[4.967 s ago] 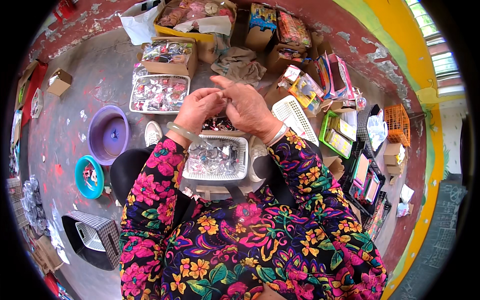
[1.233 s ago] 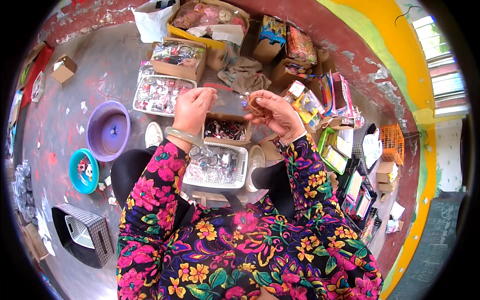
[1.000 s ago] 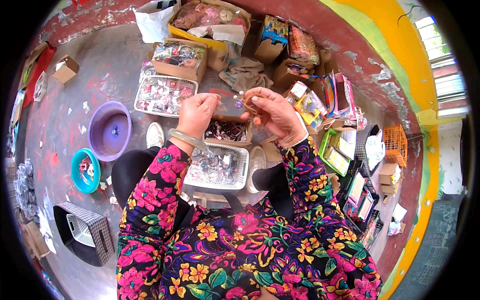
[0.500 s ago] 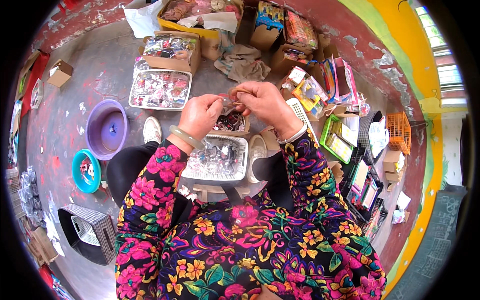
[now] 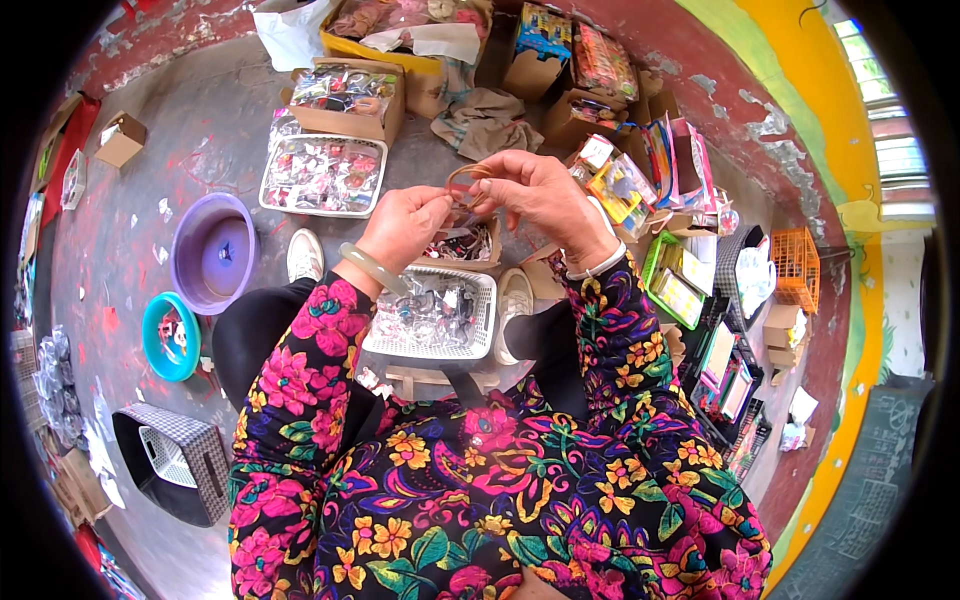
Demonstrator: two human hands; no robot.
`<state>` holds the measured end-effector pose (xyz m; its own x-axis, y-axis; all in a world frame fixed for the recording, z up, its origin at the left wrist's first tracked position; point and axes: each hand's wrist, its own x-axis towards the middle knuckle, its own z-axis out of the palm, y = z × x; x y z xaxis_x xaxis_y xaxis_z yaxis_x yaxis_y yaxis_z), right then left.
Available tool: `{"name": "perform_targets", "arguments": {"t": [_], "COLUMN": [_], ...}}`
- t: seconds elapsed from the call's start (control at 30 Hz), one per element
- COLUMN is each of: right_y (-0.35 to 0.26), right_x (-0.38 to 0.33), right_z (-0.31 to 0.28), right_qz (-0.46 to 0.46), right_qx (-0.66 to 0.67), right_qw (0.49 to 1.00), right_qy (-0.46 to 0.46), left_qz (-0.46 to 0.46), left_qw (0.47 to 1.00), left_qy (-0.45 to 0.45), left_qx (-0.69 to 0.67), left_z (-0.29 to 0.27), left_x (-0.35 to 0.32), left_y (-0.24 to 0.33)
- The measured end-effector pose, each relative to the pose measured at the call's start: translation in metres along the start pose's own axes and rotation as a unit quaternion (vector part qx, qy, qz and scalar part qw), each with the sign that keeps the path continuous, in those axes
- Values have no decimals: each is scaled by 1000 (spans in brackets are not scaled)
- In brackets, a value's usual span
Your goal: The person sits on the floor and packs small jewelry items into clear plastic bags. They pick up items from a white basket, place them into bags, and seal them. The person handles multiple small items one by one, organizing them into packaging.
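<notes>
Between my two hands is a thin brown loop [image 5: 466, 171] that looks like a hair tie. My right hand [image 5: 546, 203] pinches it with thumb and index finger, the other fingers curled. My left hand [image 5: 404, 226] is closed at the loop's near left side, thumb against fingers; a bit of clear plastic may be there too, but I cannot make it out. Below the hands stands a cardboard box [image 5: 497, 243] of dark and red small items. Nearer me, a white basket [image 5: 478, 349] holds several clear packets with dark items.
Ahead stand a white basket [image 5: 263, 190] and a cardboard box [image 5: 367, 125] of packets. To the left are a purple basin [image 5: 195, 270], a teal basin [image 5: 158, 345] and a checked bin [image 5: 205, 465]. A green basket [image 5: 662, 292] and orange crate [image 5: 797, 268] stand right.
My right hand has turned and opened slightly, lifting the brown loop so its ring shape shows. My left hand has shifted a little to the right.
</notes>
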<state>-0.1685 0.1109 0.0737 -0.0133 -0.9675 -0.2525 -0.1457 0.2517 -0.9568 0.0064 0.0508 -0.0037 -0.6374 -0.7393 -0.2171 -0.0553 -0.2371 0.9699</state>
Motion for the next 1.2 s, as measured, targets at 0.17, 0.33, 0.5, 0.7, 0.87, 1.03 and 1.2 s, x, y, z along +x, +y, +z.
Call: {"name": "perform_targets", "arguments": {"t": [0.17, 0.33, 0.5, 0.7, 0.87, 1.03, 1.2], "right_y": [14, 17, 18, 21, 15, 10, 18], "right_x": [5, 8, 8, 11, 7, 5, 10], "right_z": [-4, -3, -3, 1, 2, 2, -2], "right_qz": [-78, -200, -162, -193, -211, -213, -257], "right_qx": [-39, -158, -111, -146, -136, -108, -169], "right_qw": [995, 959, 975, 968, 962, 959, 943], "right_qy": [53, 122, 99, 72, 106, 151, 127], "left_qz": [-84, -94, -75, -74, -61, -50, -28], "left_qw": [993, 982, 980, 978, 976, 977, 980], "left_qy": [-37, -55, -60, -54, -44, -39, -22], "left_qx": [-74, -152, -175, -189, -206, -202, -197], "left_z": [3, 1, 0, -2, -3, -3, -3], "left_x": [-9, -12, -12, -12, -12, -11, -10], "left_y": [25, 30, 28, 27, 25, 24, 24]}}
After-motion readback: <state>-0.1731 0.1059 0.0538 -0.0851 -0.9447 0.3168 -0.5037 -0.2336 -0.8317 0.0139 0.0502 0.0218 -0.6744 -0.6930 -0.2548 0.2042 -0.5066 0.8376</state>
